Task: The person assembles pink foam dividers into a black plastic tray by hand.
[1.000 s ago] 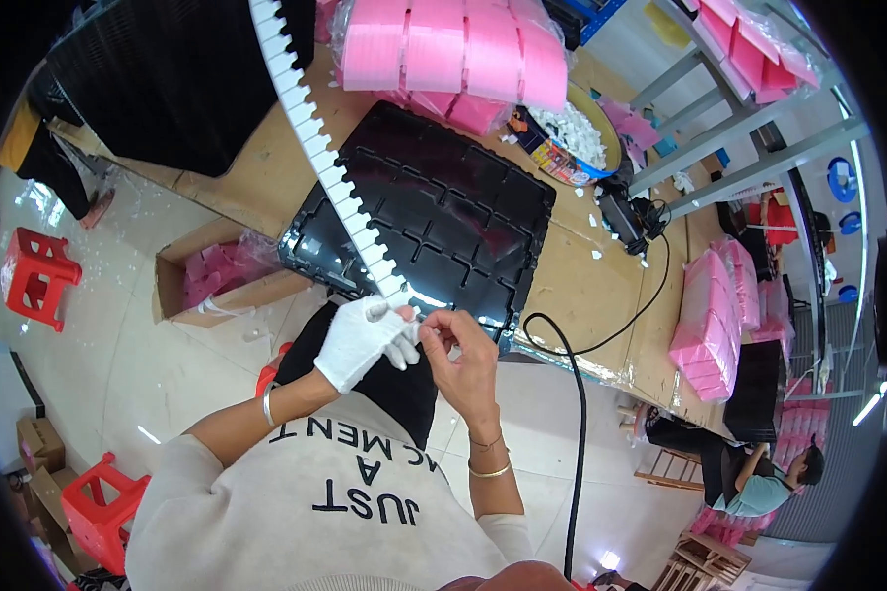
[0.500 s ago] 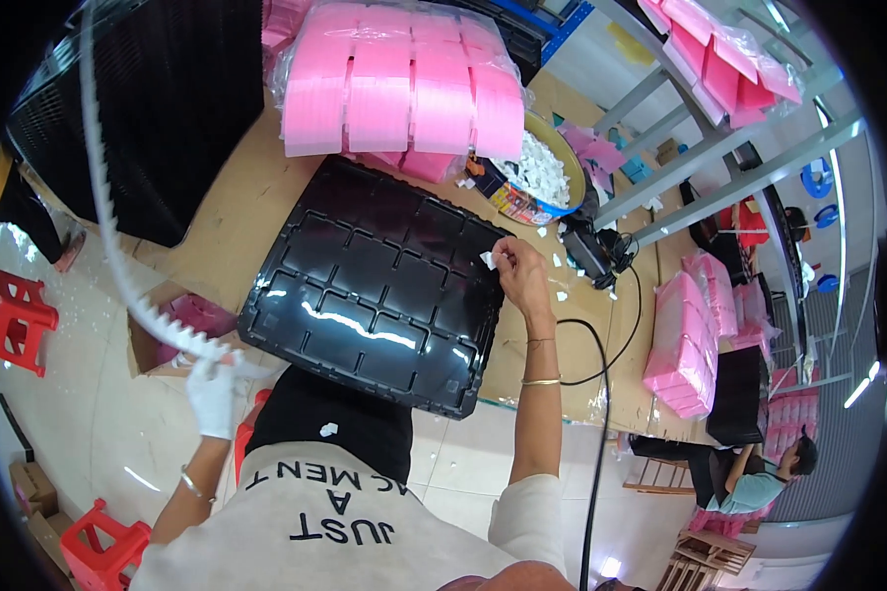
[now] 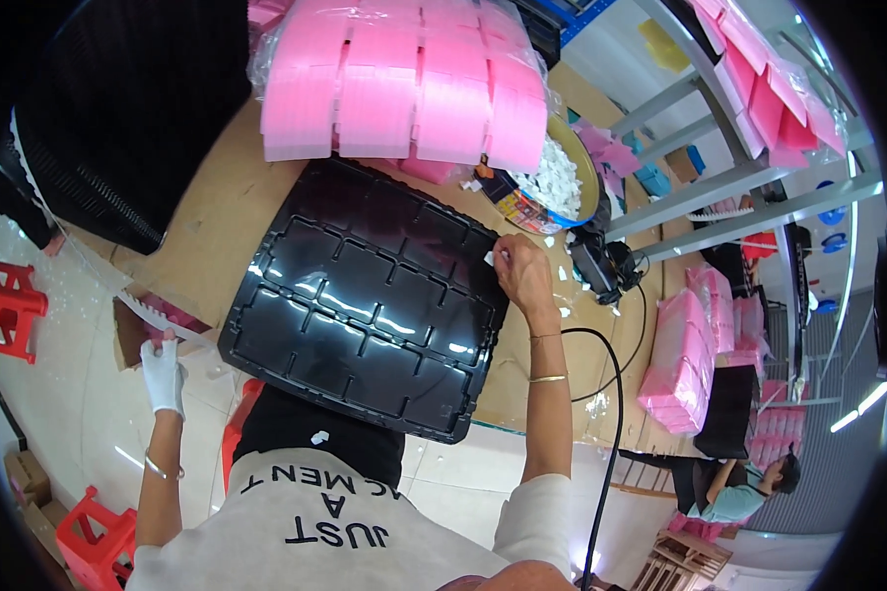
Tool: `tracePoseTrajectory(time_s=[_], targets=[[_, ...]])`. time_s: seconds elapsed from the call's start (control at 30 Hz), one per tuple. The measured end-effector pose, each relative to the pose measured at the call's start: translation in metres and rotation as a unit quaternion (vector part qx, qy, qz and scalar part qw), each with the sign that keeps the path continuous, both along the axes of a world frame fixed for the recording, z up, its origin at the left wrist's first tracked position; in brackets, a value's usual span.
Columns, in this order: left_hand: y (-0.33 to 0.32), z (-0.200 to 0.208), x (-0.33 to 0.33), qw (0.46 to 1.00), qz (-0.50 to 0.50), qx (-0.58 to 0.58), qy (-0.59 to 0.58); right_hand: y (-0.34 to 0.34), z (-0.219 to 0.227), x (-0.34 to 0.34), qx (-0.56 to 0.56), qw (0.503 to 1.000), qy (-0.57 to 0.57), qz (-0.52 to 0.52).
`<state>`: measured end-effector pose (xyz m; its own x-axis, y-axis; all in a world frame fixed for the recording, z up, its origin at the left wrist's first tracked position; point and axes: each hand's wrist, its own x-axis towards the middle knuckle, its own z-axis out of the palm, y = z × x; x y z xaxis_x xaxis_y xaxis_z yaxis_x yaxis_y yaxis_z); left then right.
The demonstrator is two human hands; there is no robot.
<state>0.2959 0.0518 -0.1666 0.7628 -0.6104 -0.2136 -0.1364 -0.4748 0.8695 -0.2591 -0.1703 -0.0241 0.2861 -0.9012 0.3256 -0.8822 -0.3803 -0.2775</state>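
A black moulded plastic tray (image 3: 365,295) with a glossy, ribbed surface lies tilted across the cardboard-covered table edge and my lap. At its right edge my right hand (image 3: 525,276), bare, pinches a small white piece (image 3: 490,258) between thumb and fingertips. Off the tray's left side is my left hand (image 3: 164,374), in a white glove with bare fingertips. Its fingers are apart, and I see nothing between them. Just beyond those fingertips runs a long white strip with a toothed edge (image 3: 153,313); whether it touches them I cannot make out. Another white scrap (image 3: 319,437) sits on my clothes.
Pink sheets in clear wrap (image 3: 379,98) are stacked behind the tray. A round tub (image 3: 593,187) of white pieces stands at back right, near a black device with cables (image 3: 601,264). Tall black stacked trays (image 3: 158,128) rise at left. Red stools (image 3: 12,310) stand on the floor.
My left hand has moved left and slightly up, its fingers now apart. The white strip has swung away to the left. My right hand stays at the tray's edge with the white piece.
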Motion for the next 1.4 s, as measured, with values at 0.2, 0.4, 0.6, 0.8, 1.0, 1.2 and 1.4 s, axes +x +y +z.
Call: tracePoseTrajectory(time_s=[0.2,0.4,0.6,0.8,1.0,1.2,1.4], targets=[[-0.003,0.074,-0.091,0.974,-0.198,0.05,0.096,0.005,0.003,0.005,-0.007,1.0,0.027,0.012],[-0.017,0.085,-0.114,0.968,-0.155,-0.048,0.193,0.01,-0.003,0.003,0.003,1.0,0.001,-0.012],[-0.016,0.1,-0.108,0.974,-0.162,0.025,0.154,0.021,0.002,0.01,-0.001,1.0,-0.005,0.024],[-0.017,0.127,-0.113,0.978,-0.168,-0.114,-0.052,0.0,0.028,0.005,-0.048,0.982,-0.168,-0.067],[-0.106,0.162,-0.128,0.952,-0.245,-0.154,0.104,-0.096,0.022,-0.052,-0.262,0.95,-0.109,-0.128],[-0.187,0.156,-0.141,0.922,-0.192,-0.301,0.151,-0.101,0.019,-0.038,-0.148,0.933,-0.211,-0.251],[-0.211,0.189,-0.138,0.918,-0.222,-0.246,0.216,-0.057,0.06,0.03,-0.031,0.861,-0.5,-0.086]])
